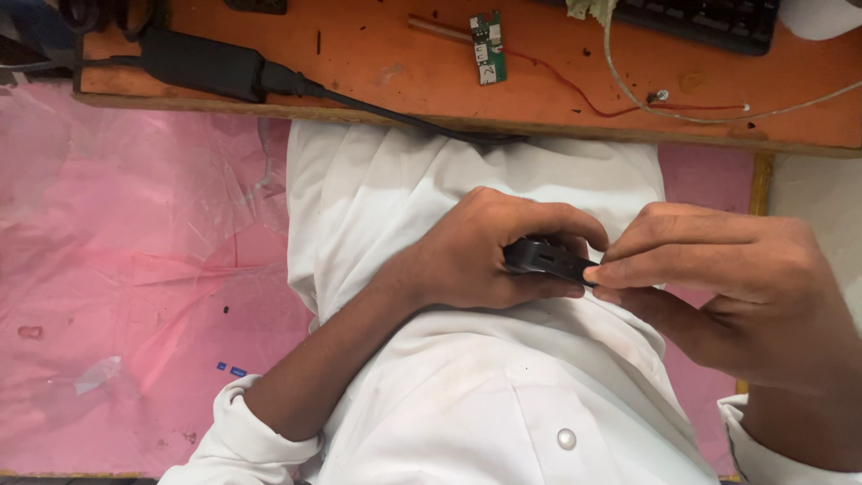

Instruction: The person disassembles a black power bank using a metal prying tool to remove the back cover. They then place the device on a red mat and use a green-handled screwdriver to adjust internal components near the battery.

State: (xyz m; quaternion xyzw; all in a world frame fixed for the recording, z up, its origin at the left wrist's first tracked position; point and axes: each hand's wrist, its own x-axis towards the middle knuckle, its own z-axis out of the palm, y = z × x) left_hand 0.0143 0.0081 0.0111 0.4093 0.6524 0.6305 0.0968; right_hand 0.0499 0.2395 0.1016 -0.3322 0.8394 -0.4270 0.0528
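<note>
- While pink plastic sheeting [135, 269] covers the floor at far left, a black power adapter [202, 65] lies on the orange bench [377, 54] above it
- left hand [485, 256] is closed around a small black device [543, 257], held over the white-clad lap [467, 377]
- a green circuit board [487, 48] with red wire [584, 94] lies loose, seemingly not yet fitted
- right hand [727, 287] pinches the device's near edge with its fingertips; the work looks midway
- a black keyboard [709, 20] sits top right

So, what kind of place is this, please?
Probably a small electronics repair bench. On the orange worktop lie a bare green circuit board with red wire, a black power adapter and a keyboard. The left hand and right hand hold a small black device.
</note>
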